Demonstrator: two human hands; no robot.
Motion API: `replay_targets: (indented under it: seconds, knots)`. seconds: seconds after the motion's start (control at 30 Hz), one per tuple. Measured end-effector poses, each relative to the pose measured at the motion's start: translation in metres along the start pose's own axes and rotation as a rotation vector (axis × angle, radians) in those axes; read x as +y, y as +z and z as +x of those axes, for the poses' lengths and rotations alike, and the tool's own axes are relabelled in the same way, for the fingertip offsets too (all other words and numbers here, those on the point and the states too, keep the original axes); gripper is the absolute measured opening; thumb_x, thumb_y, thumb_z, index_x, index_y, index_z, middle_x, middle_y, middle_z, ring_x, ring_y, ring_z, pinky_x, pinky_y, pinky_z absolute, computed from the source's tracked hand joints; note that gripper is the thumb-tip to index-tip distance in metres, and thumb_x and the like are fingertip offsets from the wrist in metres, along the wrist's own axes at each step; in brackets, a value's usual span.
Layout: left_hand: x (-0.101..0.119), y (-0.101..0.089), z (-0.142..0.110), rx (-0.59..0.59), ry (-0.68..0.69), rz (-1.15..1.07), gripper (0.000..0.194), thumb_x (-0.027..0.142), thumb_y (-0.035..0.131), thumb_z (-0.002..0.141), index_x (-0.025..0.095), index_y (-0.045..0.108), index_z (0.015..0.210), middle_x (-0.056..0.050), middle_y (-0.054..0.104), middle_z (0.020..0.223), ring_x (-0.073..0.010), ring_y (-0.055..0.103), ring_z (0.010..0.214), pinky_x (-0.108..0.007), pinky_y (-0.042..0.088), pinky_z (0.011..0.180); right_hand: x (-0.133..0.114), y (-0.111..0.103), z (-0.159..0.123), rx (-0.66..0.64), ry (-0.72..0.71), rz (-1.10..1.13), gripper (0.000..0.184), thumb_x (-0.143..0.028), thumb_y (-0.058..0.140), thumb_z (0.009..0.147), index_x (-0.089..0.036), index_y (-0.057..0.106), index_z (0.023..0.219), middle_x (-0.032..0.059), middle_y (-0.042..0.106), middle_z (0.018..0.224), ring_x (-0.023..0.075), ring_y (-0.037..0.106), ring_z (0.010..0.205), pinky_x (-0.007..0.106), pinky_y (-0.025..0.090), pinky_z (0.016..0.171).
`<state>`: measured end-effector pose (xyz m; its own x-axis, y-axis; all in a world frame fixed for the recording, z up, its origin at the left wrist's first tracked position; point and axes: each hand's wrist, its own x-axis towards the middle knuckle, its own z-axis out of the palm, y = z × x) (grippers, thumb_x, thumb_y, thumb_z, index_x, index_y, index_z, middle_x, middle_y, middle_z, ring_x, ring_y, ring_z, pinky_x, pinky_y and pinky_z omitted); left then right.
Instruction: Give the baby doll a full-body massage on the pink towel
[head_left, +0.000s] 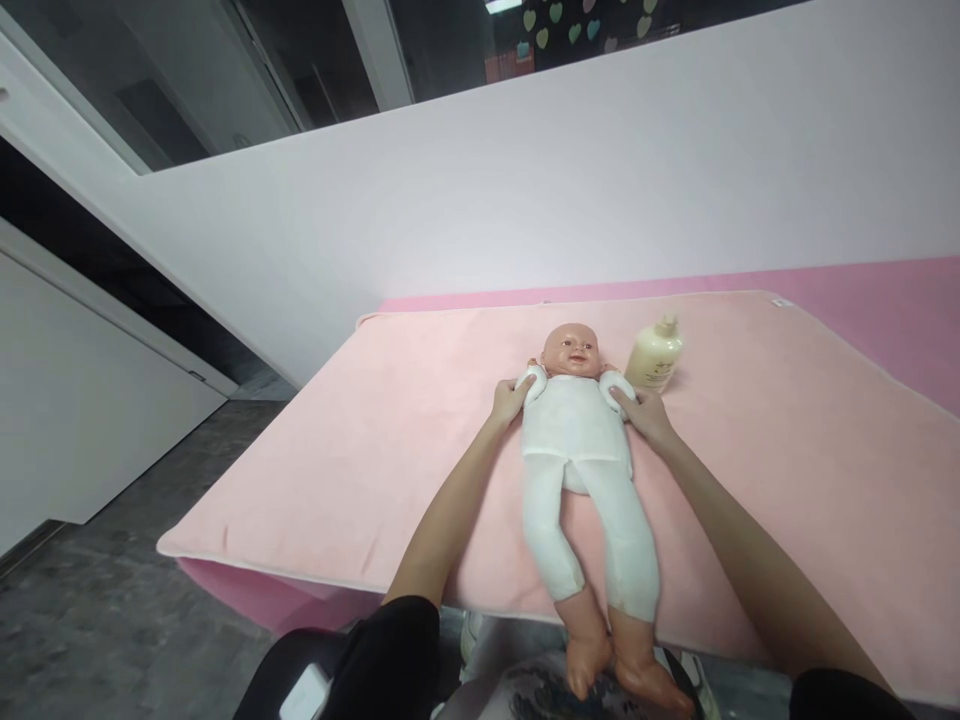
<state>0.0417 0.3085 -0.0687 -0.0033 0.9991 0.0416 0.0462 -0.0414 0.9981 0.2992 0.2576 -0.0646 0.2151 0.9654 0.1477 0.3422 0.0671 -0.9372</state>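
A baby doll point(577, 430) in a white bodysuit lies on its back on a pink mat point(375, 440), head away from me, bare feet hanging over the near edge. My left hand point(510, 398) is closed around the doll's white-sleeved arm on the left side. My right hand point(645, 415) grips the other white-sleeved arm by the shoulder. Both of my forearms reach in from below.
A pale yellow lotion bottle point(655, 355) stands on the mat just right of the doll's head. The mat covers a pink table point(885, 290) against a white wall. Dark floor and a white cabinet lie to the left.
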Motion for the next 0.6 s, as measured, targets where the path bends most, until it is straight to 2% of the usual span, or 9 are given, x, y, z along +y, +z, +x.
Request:
replay_targets:
  seconds: [0.07,0.27,0.37,0.6]
  knots:
    - [-0.001,-0.001,-0.001,0.003,0.023,0.013,0.056,0.062,0.068,0.064,0.015,0.043,0.045,0.005,0.031,0.047,-0.0049,0.025,0.048,-0.024,0.014,0.048,0.000,-0.002,-0.001,0.001,0.000,-0.002,0.050,-0.064,0.061,0.065,-0.014,0.058,0.062,0.0017,0.052,0.059,0.0126,0.044,0.058,0.025,0.033,0.053]
    - [0.007,-0.007,-0.011,-0.160,0.004,-0.187,0.046,0.055,0.076,0.058,0.012,0.057,0.058,0.003,0.047,0.055,-0.0066,0.037,0.054,-0.022,0.026,0.053,-0.001,-0.012,-0.007,-0.095,0.012,0.079,0.049,-0.063,0.065,0.064,-0.015,0.061,0.066,0.0040,0.060,0.068,0.0152,0.050,0.065,0.026,0.040,0.058]
    - [0.011,-0.009,-0.013,-0.206,0.002,-0.217,0.042,0.049,0.079,0.057,0.011,0.061,0.061,0.002,0.052,0.058,-0.0070,0.041,0.055,-0.022,0.030,0.055,-0.002,-0.015,-0.008,-0.116,0.030,0.108,0.047,-0.060,0.069,0.061,-0.014,0.066,0.072,0.0050,0.064,0.074,0.0171,0.054,0.069,0.027,0.044,0.062]
    - [0.013,-0.015,-0.012,-0.242,-0.014,-0.224,0.030,0.027,0.082,0.049,0.012,0.072,0.073,-0.002,0.066,0.069,-0.0123,0.055,0.065,-0.026,0.041,0.066,0.004,-0.023,-0.005,-0.210,0.007,0.206,0.031,-0.040,0.075,0.058,-0.018,0.073,0.081,0.0054,0.070,0.088,0.0213,0.061,0.083,0.033,0.049,0.076]
